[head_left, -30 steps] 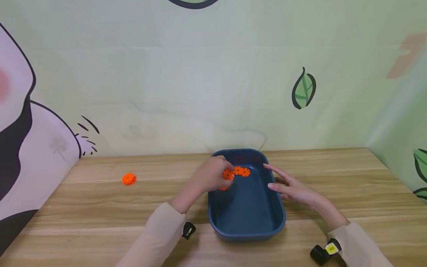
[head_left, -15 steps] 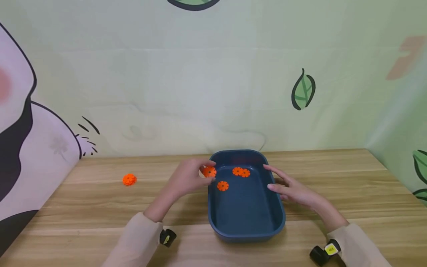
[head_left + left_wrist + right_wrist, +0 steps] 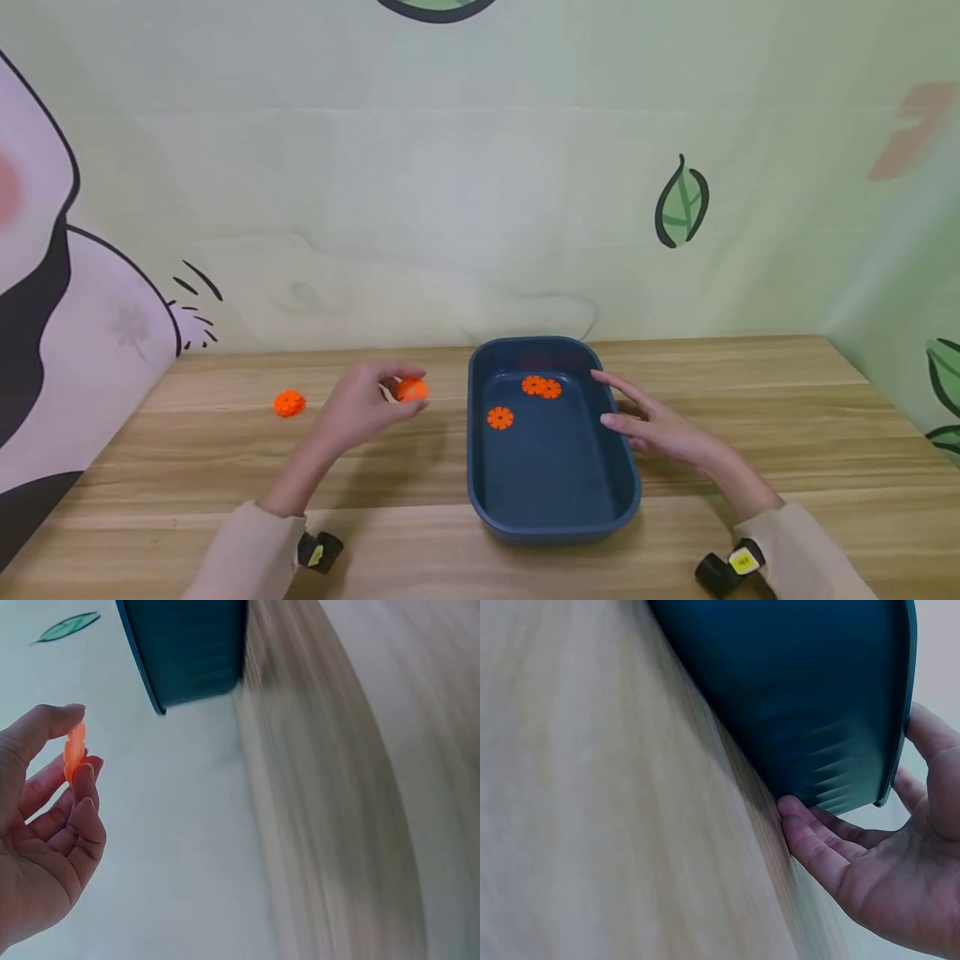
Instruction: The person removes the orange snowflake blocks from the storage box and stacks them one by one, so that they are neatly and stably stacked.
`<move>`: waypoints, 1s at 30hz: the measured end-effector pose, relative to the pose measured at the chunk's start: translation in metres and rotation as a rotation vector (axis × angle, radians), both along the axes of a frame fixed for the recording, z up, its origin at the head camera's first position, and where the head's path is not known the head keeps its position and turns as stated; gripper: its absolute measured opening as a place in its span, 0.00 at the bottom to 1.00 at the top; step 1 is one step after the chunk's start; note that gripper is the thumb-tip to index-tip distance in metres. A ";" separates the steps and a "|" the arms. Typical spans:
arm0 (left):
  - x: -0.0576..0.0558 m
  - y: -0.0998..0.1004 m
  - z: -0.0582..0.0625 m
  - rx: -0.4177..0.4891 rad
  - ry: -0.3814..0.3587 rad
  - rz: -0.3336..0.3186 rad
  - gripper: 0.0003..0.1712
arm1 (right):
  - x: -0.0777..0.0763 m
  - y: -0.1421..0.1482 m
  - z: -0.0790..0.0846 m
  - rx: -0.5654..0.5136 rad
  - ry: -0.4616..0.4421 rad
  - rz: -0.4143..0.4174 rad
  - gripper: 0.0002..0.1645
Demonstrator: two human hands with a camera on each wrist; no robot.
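My left hand (image 3: 367, 404) pinches an orange notched building disc (image 3: 412, 389) between thumb and fingers, above the table left of a blue bin (image 3: 553, 528). Seen edge-on in the left wrist view, the disc (image 3: 74, 752) sits at the fingertips. Inside the bin lie a single orange disc (image 3: 500, 418) near the left wall and two overlapping orange discs (image 3: 542, 387) toward the back. My right hand (image 3: 660, 423) holds the bin's right side, thumb and forefinger over the rim. In the right wrist view its other fingers (image 3: 821, 851) rest against the outer wall, low by the table.
A small pile of orange discs (image 3: 289, 403) lies on the wooden table (image 3: 405, 533) at the left. Behind the table stands a pale green wall (image 3: 420, 208) printed with leaves and a cartoon figure. Each wrist wears a black camera (image 3: 718, 575).
My left hand has lifted a disc from the bin and carried it left over the rim, out above the table. The right hand and bin have stayed put.
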State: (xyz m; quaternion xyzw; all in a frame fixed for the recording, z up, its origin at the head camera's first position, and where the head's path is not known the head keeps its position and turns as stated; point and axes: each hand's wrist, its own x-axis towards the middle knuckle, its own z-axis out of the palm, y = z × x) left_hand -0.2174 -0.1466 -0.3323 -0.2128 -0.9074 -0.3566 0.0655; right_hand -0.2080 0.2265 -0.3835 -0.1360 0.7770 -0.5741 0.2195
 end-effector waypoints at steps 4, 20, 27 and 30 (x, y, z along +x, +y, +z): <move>0.001 -0.015 -0.002 0.004 0.014 0.029 0.17 | 0.000 0.000 -0.001 -0.004 -0.001 -0.001 0.40; -0.001 -0.070 -0.006 -0.068 0.092 0.193 0.19 | -0.001 0.001 -0.001 -0.017 -0.001 0.001 0.40; -0.003 -0.094 -0.008 -0.088 0.071 0.264 0.22 | -0.001 0.001 -0.001 -0.016 0.005 0.005 0.40; -0.005 -0.104 -0.011 -0.090 0.056 0.281 0.23 | -0.001 0.002 -0.001 -0.009 0.011 0.006 0.40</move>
